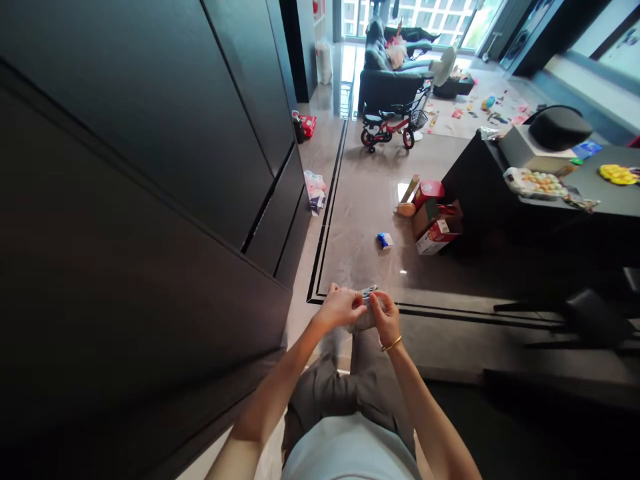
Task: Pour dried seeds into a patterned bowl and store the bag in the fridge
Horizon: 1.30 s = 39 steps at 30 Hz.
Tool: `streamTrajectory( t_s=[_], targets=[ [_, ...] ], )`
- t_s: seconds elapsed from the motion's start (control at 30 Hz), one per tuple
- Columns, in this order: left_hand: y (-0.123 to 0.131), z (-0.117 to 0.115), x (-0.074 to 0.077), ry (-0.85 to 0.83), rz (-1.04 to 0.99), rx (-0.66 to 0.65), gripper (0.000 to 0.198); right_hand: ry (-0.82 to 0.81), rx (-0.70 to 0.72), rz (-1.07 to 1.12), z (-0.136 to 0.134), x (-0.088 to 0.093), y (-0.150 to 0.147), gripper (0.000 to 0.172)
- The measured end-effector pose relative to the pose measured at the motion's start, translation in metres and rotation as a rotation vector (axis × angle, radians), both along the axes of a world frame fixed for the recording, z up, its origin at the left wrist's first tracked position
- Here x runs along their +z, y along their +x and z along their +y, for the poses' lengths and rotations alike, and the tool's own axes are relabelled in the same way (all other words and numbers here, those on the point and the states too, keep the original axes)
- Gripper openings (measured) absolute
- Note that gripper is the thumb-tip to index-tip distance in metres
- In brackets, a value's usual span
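Observation:
A small, clear plastic-looking packet (366, 319) is held between my two hands in front of my legs. My left hand (340, 308) pinches its left side near the top. On the right, my right hand (387, 319), with a gold bracelet at the wrist, grips the upper right edge between thumb and fingers. The packet hangs below the fingertips, and its contents are too small to tell. Beyond the hands, a blue and white packet (385, 241) lies on the floor.
Tall dark cabinets (210, 133) line the left. Open cardboard boxes (437, 227) stand beside a dark table (610, 199) holding an egg tray (540, 183). Farther off are a red child's bike (387, 128), a fan (444, 65) and a person on a sofa (393, 90).

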<state>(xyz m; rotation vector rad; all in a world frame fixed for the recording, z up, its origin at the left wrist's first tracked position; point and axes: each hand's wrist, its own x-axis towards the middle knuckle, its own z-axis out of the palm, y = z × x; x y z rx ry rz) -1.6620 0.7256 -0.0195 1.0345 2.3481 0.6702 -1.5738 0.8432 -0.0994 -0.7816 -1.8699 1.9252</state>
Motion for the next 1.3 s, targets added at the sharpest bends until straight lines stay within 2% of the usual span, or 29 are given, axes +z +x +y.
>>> streamTrajectory(
  t_s=[0.07,0.13,0.23,0.33,0.4,0.5,0.63,0.87,0.93,1.0,1.1,1.2,1.3],
  targets=[
    [-0.033,0.033,-0.01,0.029,0.069,0.036,0.02,0.068,0.011,0.001,0.033,-0.001,-0.04,0.028],
    [-0.062,0.065,-0.021,0.061,0.128,0.137,0.022,0.124,0.034,0.009,0.067,0.0,-0.08,0.028],
    [-0.101,0.106,-0.036,0.07,0.122,0.257,0.031,0.162,0.132,0.034,0.114,0.002,-0.137,0.029],
    [-0.142,0.131,-0.045,0.106,0.073,0.322,0.032,0.136,0.26,0.056,0.145,0.002,-0.191,0.028],
    [-0.171,0.139,-0.048,0.134,0.037,0.406,0.032,0.119,0.325,0.062,0.157,-0.002,-0.226,0.027],
    [-0.217,0.136,-0.053,0.193,-0.059,0.549,0.033,0.126,0.378,0.073,0.163,-0.012,-0.283,0.026],
    [-0.279,0.115,-0.064,0.256,-0.133,0.72,0.043,0.097,0.466,0.082,0.16,-0.022,-0.366,0.027],
    [-0.388,0.085,-0.086,0.431,-0.205,0.85,0.042,-0.184,0.768,-0.086,0.145,-0.032,-0.504,0.036],
    [-0.413,0.081,-0.089,0.401,-0.191,0.842,0.039,-0.248,0.809,-0.091,0.141,-0.038,-0.534,0.034],
    [-0.433,0.077,-0.092,0.336,-0.161,0.819,0.037,-0.274,0.838,-0.091,0.139,-0.045,-0.56,0.024],
    [-0.455,0.074,-0.095,0.22,-0.055,0.797,0.034,-0.276,0.995,-0.137,0.14,-0.057,-0.593,0.014],
    [-0.474,0.075,-0.096,0.154,0.009,0.797,0.031,-0.285,1.135,-0.194,0.141,-0.065,-0.62,0.013],
    [-0.494,0.082,-0.096,0.161,-0.043,0.848,0.024,-0.318,1.163,-0.196,0.142,-0.072,-0.644,0.012]
  ],
)
